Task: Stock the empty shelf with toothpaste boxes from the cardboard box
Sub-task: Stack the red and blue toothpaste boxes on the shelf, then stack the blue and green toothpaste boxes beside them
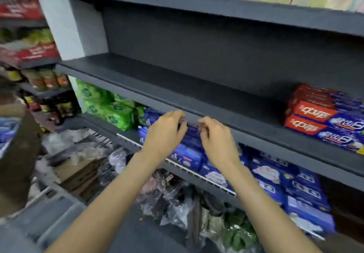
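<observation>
Both hands at front lip of dark shelf point(197, 87): left hand point(164, 132) & right hand point(215, 138), fingers curled, held object unclear (blurred). Toothpaste boxes point(323, 118) stacked at shelf's right end.

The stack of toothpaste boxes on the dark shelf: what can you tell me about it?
The stack of toothpaste boxes sits at the right end of the dark shelf, which is otherwise bare. The long cardboard boxes are red at the left end and blue along the rest, with white lettering. They lie flat, piled several high and running back in rows, ends facing out. The picture's right edge cuts off part of the stack. Neither hand touches it.
</observation>
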The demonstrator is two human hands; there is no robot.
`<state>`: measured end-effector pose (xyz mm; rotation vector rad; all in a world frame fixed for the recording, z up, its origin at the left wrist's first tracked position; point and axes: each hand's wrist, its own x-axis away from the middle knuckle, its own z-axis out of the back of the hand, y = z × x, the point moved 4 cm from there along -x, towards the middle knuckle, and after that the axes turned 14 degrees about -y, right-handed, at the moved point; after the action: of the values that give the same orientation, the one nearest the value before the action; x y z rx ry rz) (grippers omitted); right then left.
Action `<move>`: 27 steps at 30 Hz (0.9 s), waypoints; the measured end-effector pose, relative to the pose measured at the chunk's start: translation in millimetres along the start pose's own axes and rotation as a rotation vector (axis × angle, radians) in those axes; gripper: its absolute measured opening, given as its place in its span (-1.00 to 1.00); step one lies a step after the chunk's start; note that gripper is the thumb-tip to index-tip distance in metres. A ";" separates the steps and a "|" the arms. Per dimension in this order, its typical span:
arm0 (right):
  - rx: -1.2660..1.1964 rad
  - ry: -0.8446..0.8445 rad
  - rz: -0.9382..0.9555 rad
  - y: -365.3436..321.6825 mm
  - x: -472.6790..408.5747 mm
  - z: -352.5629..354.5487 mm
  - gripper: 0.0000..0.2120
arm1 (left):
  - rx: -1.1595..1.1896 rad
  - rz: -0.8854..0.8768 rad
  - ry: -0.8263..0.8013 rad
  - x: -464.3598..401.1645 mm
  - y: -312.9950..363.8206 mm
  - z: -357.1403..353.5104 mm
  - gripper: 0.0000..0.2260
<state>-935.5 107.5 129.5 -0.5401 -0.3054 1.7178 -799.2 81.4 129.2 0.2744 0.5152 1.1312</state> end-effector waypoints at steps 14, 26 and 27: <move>-0.022 -0.381 0.099 -337.1 -82.7 -298.2 -0.73 | -0.408 0.447 -0.237 169.3 -377.2 172.6 -0.77; -0.118 -0.740 0.082 -469.5 -179.5 -493.5 -0.62 | -0.311 0.706 -0.548 203.7 -628.3 219.6 -0.64; -0.124 -0.760 0.063 -474.8 -185.3 -506.1 -0.60 | -0.290 0.716 -0.567 205.4 -644.1 223.4 -0.64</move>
<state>-248.1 -14.2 -39.5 0.0439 -0.9444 1.9197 -108.1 15.8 -28.6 0.5267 -0.2854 1.7147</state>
